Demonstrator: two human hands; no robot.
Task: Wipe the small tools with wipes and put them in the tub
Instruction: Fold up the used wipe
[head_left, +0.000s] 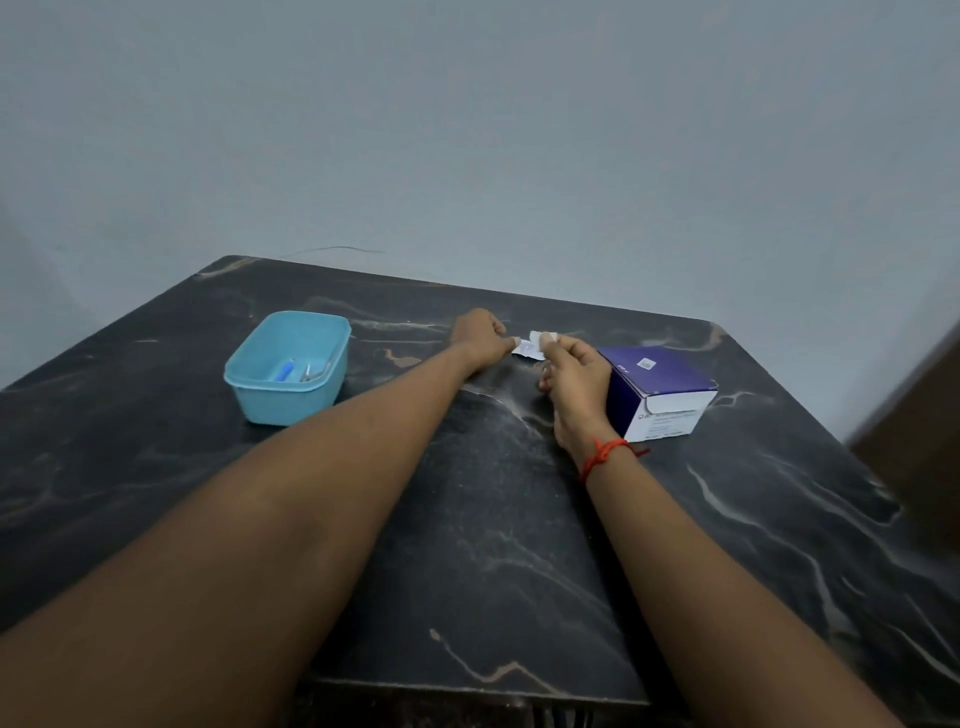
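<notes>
A light blue tub (244, 371) stands on the left of the dark marble table (493, 545). Inside it lie several small tools (304, 370), one with a blue handle, the others metal. Both my hands meet past the table's middle, over a small white wipe packet (529, 347). My left hand (477, 336) pinches the packet's left edge with curled fingers. My right hand (574, 375) pinches its right edge between thumb and forefinger. A red thread circles my right wrist.
A purple and white box (662, 392) stands just right of my right hand. A grey wall rises behind the table. A brown surface shows at the far right edge.
</notes>
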